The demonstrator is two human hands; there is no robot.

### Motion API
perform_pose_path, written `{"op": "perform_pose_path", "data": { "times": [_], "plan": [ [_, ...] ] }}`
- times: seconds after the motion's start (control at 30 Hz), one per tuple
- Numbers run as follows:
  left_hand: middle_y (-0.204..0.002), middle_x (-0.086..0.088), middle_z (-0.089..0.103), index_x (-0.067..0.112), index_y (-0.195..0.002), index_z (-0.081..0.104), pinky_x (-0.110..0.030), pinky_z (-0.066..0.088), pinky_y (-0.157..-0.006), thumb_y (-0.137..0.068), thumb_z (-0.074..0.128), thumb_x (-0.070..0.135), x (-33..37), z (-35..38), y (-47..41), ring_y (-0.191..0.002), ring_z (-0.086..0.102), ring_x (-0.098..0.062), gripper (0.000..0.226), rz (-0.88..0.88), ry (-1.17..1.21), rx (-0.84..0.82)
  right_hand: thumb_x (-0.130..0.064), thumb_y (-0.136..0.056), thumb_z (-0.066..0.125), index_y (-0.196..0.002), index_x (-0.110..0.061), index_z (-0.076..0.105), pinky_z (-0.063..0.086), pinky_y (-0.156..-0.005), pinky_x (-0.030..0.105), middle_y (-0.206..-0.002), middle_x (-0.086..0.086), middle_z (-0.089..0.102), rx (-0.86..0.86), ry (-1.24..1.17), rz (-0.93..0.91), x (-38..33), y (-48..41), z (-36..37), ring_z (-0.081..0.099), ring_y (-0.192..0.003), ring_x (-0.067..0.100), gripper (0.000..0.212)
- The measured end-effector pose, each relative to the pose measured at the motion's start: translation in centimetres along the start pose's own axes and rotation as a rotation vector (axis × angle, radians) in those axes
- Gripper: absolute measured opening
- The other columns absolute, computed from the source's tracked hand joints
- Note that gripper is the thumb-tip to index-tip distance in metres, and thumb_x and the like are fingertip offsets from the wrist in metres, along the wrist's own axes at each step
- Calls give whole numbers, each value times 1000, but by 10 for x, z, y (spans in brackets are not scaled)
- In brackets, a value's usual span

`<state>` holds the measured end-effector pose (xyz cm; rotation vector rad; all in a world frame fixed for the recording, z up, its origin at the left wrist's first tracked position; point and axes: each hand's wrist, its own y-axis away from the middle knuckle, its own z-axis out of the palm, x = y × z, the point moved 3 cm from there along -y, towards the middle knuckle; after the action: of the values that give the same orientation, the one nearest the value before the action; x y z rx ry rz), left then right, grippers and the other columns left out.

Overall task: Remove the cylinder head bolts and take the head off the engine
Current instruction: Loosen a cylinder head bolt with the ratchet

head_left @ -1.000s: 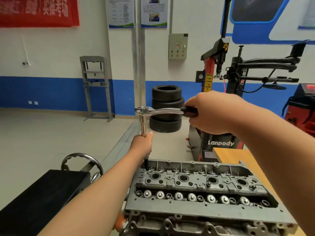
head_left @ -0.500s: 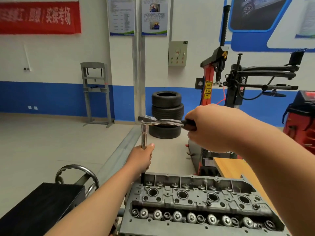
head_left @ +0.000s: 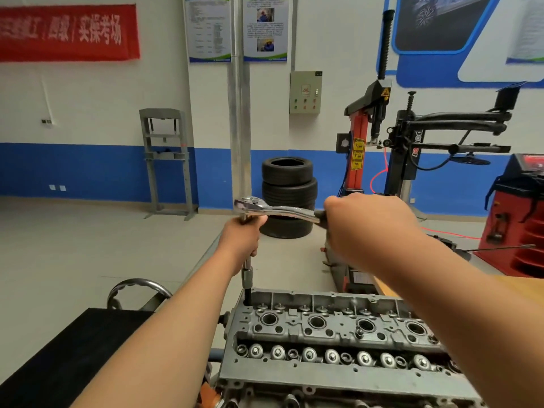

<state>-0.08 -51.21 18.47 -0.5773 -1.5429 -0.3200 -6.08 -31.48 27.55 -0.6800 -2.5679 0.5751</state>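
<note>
Behind the cylinder head [head_left: 338, 375] is a workshop wall, white above and blue below, with a red banner [head_left: 67, 32] on it. A stack of tyres [head_left: 288, 184] and a tyre machine [head_left: 368, 136] stand before this wall.

The cylinder head lies nearest to the camera with its top side open. It shows four round wells along the middle and a row of shiny round parts on the near side.

Above its far left corner, the extension bar [head_left: 247, 275] stands upright, and its dark lower end goes down into that corner. Whether it sits on a bolt is hidden.

The left grip [head_left: 240, 242] is clenched around the upper part of the bar, just under the ratchet [head_left: 279, 209]. The ratchet lies almost level above the far side of the head. The right grip [head_left: 368, 228] grasps its dark handle, to the right of the bar.

Left of the head are a black pad [head_left: 73, 348] and a metal handwheel [head_left: 138, 287]. At its far right a wooden desk [head_left: 382, 287] shows a little.
</note>
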Motion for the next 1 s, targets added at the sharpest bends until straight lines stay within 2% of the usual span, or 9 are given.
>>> {"op": "perform_pose_path", "data": {
  "times": [0.13,0.33,0.43,0.57,0.63,0.7,0.83,0.93,1.0],
  "plan": [
    [-43,6,38,19,-65,48,-31,35,-55,-93,57,29,0,-3,6,-39,33,-10,32,39,7,-4,-17,-90,54,-91,-17,51,32,-46,29,-66,-1,46,13,-29,123,31,-39,50,44,-52,16,4],
    [-45,5,39,19,-61,46,-30,35,-55,-93,57,36,-2,7,6,-42,34,-11,38,51,-47,-24,-18,-90,58,-91,-15,56,51,-71,40,-73,3,51,-143,-113,189,30,-78,75,55,-68,23,4],
    [-52,0,44,18,-62,51,-28,37,-56,-94,55,34,0,10,0,-51,40,-16,36,76,-92,130,-16,-89,52,-90,-17,49,43,-60,36,-72,2,49,-156,-64,103,9,-70,59,49,-62,19,4],
    [-60,-3,52,18,-61,50,-26,35,-50,-95,48,17,-1,17,-1,-55,47,-20,34,115,-153,403,-15,-87,52,-95,-14,34,28,-49,32,-68,-1,36,-147,-19,-61,-53,-51,19,41,-59,19,20],
    [-72,-4,55,22,-68,48,-32,47,-65,-97,41,13,-3,16,-2,-69,53,-22,32,112,55,394,-13,-88,52,-88,-10,35,37,-56,35,-69,2,41,-188,-7,-112,-77,-53,8,41,-57,21,17],
    [-77,-1,53,25,-70,46,-35,50,-74,-95,41,18,-3,10,-3,-74,53,-20,26,140,77,387,-10,-88,54,-78,-9,38,38,-60,37,-69,4,44,-219,7,-124,-85,-64,4,41,-56,22,19],
    [-54,2,41,17,-60,41,-18,26,-41,-92,49,10,-12,-2,-9,-48,33,-12,34,143,-136,334,-5,-87,55,-86,-13,50,36,-54,33,-64,2,43,-48,-9,-199,-85,-95,25,41,-52,20,8],
    [-50,1,38,17,-64,45,-28,28,-50,-88,58,24,-14,-11,-5,-49,31,-17,28,111,-3,205,-13,-88,54,-99,-16,58,29,-51,28,-75,1,56,56,-132,-264,-89,-118,45,52,-65,22,12],
    [-49,2,39,17,-65,47,-29,30,-49,-87,59,21,-15,-16,-1,-46,32,-15,25,98,70,62,-14,-88,54,-104,-18,58,34,-58,29,-86,1,60,14,-299,-284,-91,-126,50,57,-79,23,17]
  ]
}}
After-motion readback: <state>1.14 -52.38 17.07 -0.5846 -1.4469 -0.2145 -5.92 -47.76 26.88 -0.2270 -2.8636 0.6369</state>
